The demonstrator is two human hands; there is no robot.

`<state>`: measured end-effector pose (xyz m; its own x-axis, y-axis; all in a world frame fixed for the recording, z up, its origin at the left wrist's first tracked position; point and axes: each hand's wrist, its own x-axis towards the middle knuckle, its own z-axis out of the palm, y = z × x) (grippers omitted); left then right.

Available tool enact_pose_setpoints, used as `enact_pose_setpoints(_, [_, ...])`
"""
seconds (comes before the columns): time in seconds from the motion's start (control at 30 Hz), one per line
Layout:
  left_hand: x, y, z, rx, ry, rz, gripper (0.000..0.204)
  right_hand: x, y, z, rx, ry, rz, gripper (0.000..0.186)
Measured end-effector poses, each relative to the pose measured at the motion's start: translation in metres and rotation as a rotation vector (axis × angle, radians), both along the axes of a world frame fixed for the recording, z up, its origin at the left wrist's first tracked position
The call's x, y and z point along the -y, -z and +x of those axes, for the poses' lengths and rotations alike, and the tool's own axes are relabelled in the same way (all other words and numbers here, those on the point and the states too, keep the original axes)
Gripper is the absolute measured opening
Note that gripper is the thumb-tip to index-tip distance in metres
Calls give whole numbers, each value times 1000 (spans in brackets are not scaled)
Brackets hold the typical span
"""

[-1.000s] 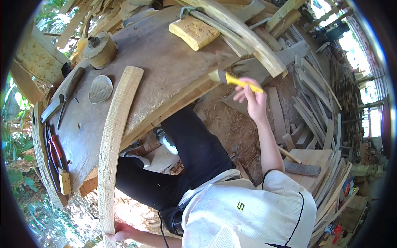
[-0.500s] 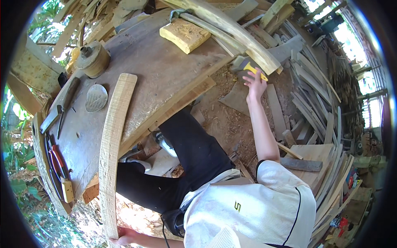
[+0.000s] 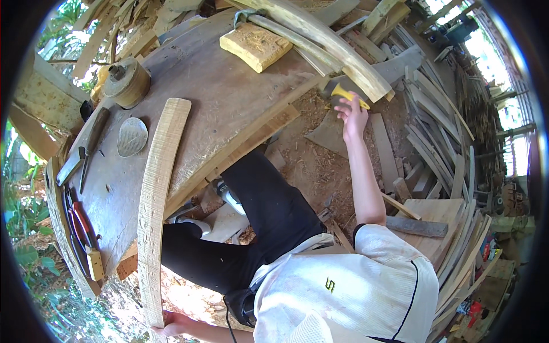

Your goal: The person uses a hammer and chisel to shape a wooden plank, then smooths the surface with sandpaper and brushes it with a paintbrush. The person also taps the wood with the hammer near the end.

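Note:
My left hand (image 3: 170, 324) grips the near end of a long, slightly curved wooden slat (image 3: 153, 217), whose far part lies across the worn table (image 3: 211, 86). Out to the right, my right hand (image 3: 353, 114) has its fingers closed round a yellow-handled tool (image 3: 343, 93). The tool's wide, dark head is smeared by motion, so its exact kind cannot be told. It is held beyond the table's right corner, close to the end of a thick pale timber (image 3: 343, 57). A flat oval disc (image 3: 132, 137) rests on the table left of the slat.
A yellowish wood block (image 3: 255, 47) and a hammer-like tool (image 3: 286, 37) lie at the table's far side. A round can (image 3: 127, 83), a knife (image 3: 86, 143) and red-handled pliers (image 3: 82, 226) are at the left. Stacked wood strips (image 3: 434, 137) and shavings cover the ground at right.
The yellow-handled tool has turned slightly in my right hand, its head shifting a little left. My left hand and the slat have barely moved.

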<state>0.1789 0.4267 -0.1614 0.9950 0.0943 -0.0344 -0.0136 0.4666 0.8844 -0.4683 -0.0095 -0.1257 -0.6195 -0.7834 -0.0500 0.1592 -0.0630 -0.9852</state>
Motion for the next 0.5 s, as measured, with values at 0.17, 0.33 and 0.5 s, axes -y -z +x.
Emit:
enact_pose_setpoints(0.17, [13,-13,-11,-47,-82,8,43,-12,-2,6,38,85,-161,40])
enact_pose_setpoints(0.33, [43,-36,-32,-116,-136,-5,55,-32,-9,19,-304,-123,74,38])
enact_pose_setpoints(0.5, [39,-32,-34,-92,-133,-27,59,-89,-37,70,-754,-272,-202,26])
